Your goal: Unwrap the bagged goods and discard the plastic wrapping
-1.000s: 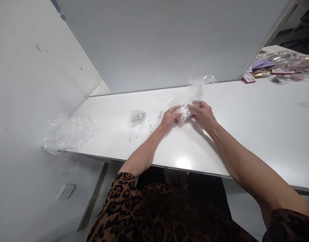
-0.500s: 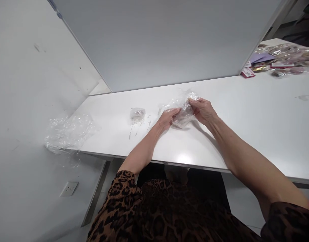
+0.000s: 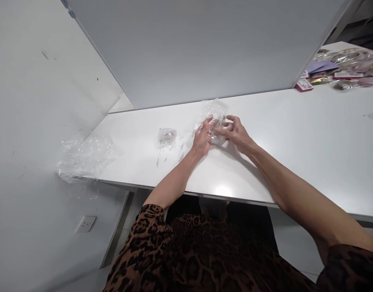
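Observation:
Crinkled clear bubble wrap (image 3: 216, 108) is bunched above the white table, around something whose kind I cannot make out. My left hand (image 3: 201, 137) grips the bundle from the left, its thumb up and its other fingers under the plastic. From the right, my right hand (image 3: 237, 133) has its thumb across the front of the wrap, with the curled fingers at its right edge; the index finger stands a little off. To the left of my hands, a small wrapped packet (image 3: 167, 138) lies on the table.
A loose heap of clear bubble wrap (image 3: 86, 160) lies at the table's left end, partly over the edge. A grey panel (image 3: 204, 52) rises along the back. At the far right are several plastic-bagged items (image 3: 353, 61) and a red-and-white box (image 3: 304, 85).
The bundle has shifted slightly left and turned more upright between my hands. My right hand has moved from the top of the wrap down to its right side, its fingers more spread.

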The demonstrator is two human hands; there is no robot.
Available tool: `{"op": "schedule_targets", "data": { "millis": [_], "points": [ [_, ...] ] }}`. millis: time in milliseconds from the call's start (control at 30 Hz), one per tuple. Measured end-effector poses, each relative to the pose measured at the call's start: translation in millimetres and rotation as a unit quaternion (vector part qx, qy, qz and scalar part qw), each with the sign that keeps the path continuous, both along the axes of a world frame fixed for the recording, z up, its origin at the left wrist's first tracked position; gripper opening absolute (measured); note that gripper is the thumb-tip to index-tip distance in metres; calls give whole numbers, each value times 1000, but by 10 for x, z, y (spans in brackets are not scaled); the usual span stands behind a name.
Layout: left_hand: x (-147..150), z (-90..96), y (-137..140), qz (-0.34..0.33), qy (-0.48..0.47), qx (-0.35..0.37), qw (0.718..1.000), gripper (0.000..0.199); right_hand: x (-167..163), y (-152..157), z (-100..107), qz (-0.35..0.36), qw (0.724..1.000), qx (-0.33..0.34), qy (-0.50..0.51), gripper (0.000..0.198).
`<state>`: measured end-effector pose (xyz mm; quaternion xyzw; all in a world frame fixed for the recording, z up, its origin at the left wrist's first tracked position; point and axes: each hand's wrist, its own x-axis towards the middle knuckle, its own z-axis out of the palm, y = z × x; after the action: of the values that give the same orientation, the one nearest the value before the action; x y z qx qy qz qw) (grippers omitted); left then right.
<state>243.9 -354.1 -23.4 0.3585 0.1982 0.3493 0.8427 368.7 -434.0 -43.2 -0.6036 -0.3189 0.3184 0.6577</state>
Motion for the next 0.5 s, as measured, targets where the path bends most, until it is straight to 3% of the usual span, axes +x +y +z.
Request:
{"op": "schedule_targets", "data": {
  "millis": [100,267,367,433,500],
  "points": [
    [1,50,49,26,-25,-43,998,34,-8,4,-8,8,1000,17,-10,89],
    [-50,136,212,110,-12,-124,986,47,-115,-72,93,56,990,100,-81,34],
    [-113,177,304,123,-2,-166,978,51,-254,-197,214,155,963,121,-182,17],
    [-154,199,343,128,5,-178,976,50,-330,-280,277,260,933,90,-233,14],
    [-178,211,352,131,0,-172,976,45,-355,-320,298,307,921,58,-234,17]
  ]
}}
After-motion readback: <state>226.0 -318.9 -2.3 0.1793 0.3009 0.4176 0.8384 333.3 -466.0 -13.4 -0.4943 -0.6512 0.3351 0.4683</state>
